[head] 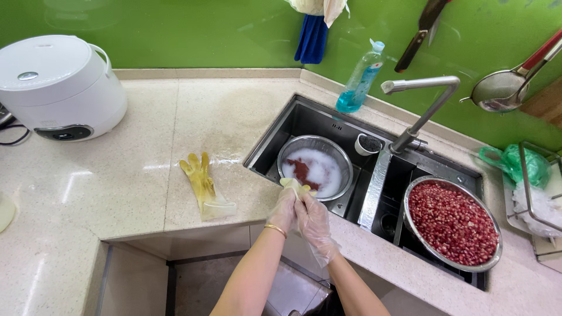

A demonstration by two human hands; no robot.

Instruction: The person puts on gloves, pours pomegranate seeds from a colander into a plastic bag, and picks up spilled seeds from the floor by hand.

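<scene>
Both my forearms come up from the bottom edge and meet at the counter lip in front of the sink. My right hand [316, 221] wears a thin clear plastic glove, fingers curled toward the left. My left hand [285, 208], gold bangle [275, 230] on the wrist, is pinched on a yellow rubber glove [294, 186] that sits over its fingers; whether the right hand grips it too, I can't tell. A second yellow glove [202, 184] lies flat on the wet counter [117, 193], well left of my hands. Just past my hands, a steel bowl [345, 161] with foamy water and something red in the left sink basin. Right basin holds a steel colander of red beans [452, 222]. Farther back: faucet [418, 108], blue dish soap bottle [360, 79], white rice cooker [58, 85] far left.
</scene>
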